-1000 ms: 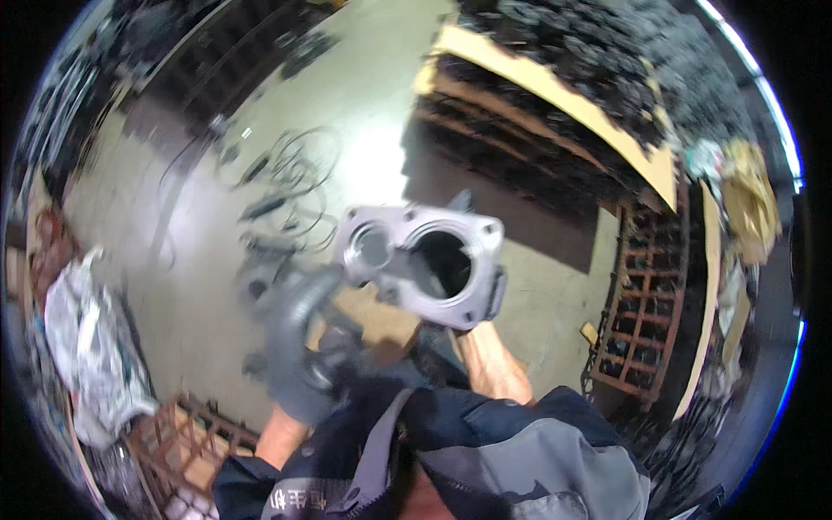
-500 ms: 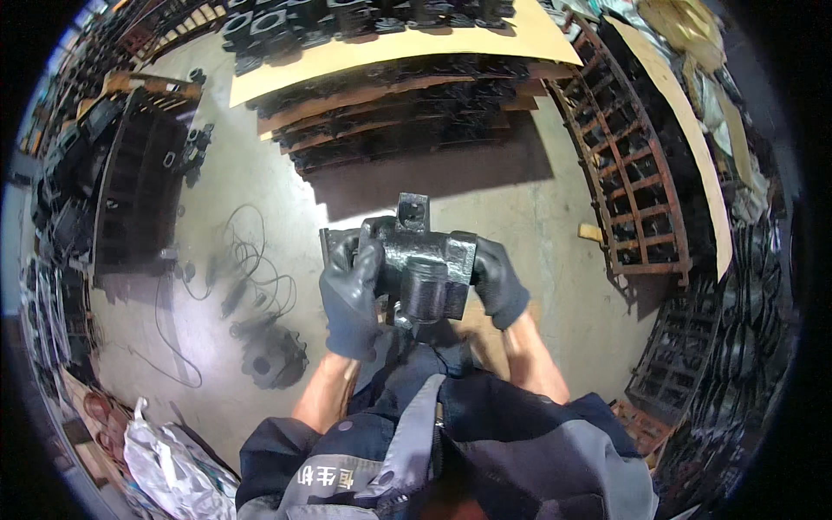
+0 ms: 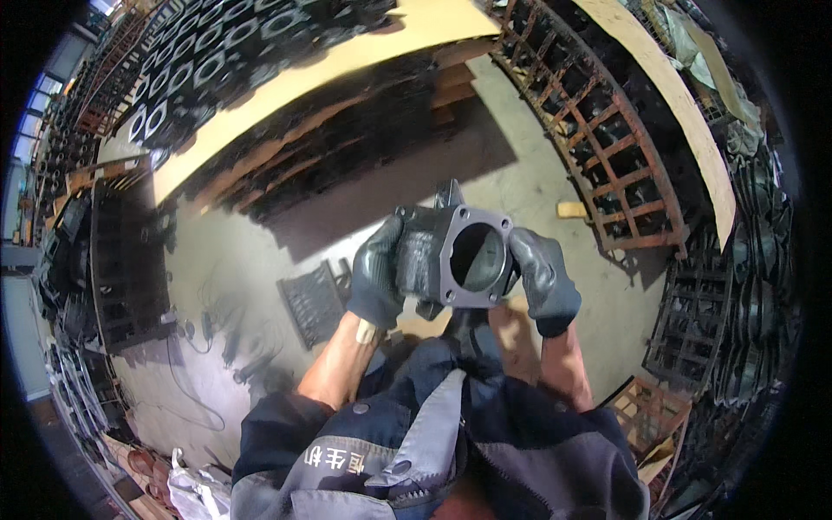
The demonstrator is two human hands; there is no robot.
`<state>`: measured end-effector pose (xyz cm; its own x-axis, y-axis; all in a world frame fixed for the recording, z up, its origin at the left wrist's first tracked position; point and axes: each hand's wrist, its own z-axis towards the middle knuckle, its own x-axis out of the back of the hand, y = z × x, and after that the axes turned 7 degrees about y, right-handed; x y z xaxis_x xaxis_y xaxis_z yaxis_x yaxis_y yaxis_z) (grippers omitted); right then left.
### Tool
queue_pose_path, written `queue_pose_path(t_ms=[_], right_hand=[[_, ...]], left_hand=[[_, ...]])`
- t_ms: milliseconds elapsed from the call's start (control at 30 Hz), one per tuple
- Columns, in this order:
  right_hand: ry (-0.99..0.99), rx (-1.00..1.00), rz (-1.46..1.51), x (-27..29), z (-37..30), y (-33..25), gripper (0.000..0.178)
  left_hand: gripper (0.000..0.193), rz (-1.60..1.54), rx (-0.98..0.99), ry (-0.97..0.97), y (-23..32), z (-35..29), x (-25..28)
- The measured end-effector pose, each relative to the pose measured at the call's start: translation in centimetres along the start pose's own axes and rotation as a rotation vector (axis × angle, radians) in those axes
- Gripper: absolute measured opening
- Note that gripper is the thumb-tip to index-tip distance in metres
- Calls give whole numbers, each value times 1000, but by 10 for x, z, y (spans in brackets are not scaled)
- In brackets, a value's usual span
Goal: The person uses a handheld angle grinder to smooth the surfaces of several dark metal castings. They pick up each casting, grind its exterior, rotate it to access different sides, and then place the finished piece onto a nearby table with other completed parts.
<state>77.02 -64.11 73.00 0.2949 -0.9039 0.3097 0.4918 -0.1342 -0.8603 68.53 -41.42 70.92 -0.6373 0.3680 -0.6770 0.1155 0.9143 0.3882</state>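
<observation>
In front of my body I hold up a black cast metal housing between both hands. Its flat grey flange, with a large round bore and bolt holes at the corners, faces up toward me. My left hand, in a dark glove, is closed around the housing's left side. On the right, my right hand, gloved as well, grips beside the flange's edge; some of its fingers are hidden behind the part. A short block-like piece sticks out at the housing's far side.
Ahead stands a layered stack of black castings with yellow board between layers. A rusty metal cage stands at right, a dark crate at left. On the floor lie a dark slatted piece and a cable.
The housing has been turned in my hands, so its bored flange now faces me instead of its cylindrical side. Both hands have shifted right, and my view has swung round.
</observation>
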Motion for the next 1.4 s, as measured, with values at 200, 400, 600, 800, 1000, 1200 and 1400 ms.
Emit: queue_pose_path(t_ms=[200, 400, 600, 800, 1000, 1200, 1400], right_hand=[[-28, 36, -144, 101, 103, 40, 27], [-37, 82, -273, 163, 186, 61, 25], [-49, 128, -424, 193, 270, 95, 24], [-34, 252, -523, 206, 339, 149, 25], [-70, 154, -541, 203, 425, 133, 17], [-163, 56, -378, 218, 504, 165, 20], [-328, -109, -106, 240, 597, 228, 27]], left_hand=[[28, -120, 26, -61, -63, 93, -86], [27, 86, -53, -88, -75, 167, -179], [27, 896, -633, -120, -57, 241, -248], [27, 1262, -819, -263, -22, 322, -315], [27, 93, -9, -274, -4, 391, -361], [26, -323, 82, -504, 10, 448, -407], [25, -292, -81, -271, 7, 495, -431]])
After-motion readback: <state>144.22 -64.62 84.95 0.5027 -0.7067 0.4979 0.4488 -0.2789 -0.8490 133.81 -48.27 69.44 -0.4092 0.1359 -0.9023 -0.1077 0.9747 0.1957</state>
